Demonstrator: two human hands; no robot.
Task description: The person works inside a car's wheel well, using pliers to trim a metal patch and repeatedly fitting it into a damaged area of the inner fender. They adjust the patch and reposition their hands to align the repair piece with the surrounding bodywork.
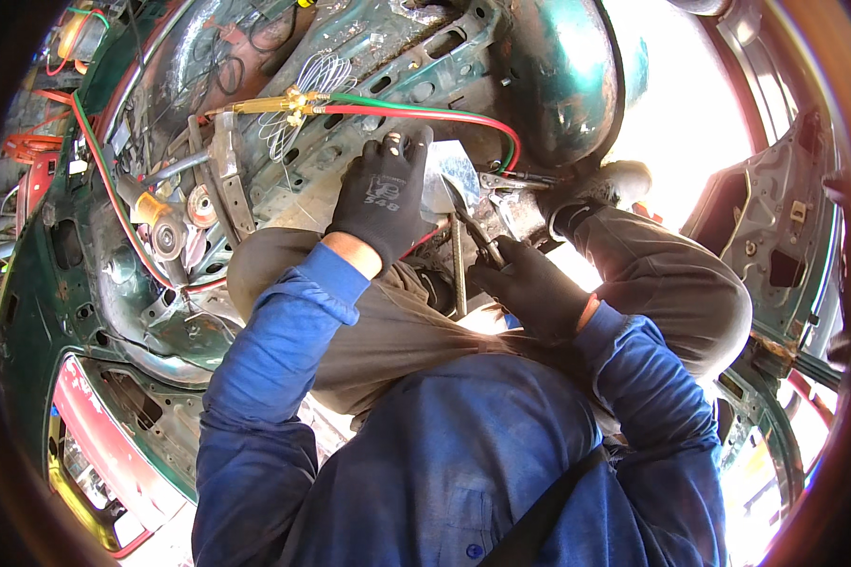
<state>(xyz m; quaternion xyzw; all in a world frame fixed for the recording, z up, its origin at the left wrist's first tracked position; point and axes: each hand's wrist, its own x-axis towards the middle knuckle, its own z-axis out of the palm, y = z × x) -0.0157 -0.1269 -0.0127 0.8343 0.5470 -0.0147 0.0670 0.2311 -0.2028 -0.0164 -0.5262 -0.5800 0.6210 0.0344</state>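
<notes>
My left hand (383, 197), in a black glove, grips a small bright piece of sheet metal (454, 170) by its left side. Most of the fingers' grip is hidden behind the back of the glove. My right hand (536, 288), gloved too, is closed on the handle end of dark tin snips (477, 229). Their blade end lies against the lower part of the sheet; whether it bites into the metal I cannot tell. A thin metal bar (460, 269) stands just below, between my hands. Right of the sheet lie locking pliers (520, 180).
A brass gas torch (293, 104) with red and green hoses rests beyond my left hand, by a coil of wire (321, 77). At left lie a hammer (223, 151) and an angle grinder (165, 231). Green car body panels (563, 76) surround my bent legs.
</notes>
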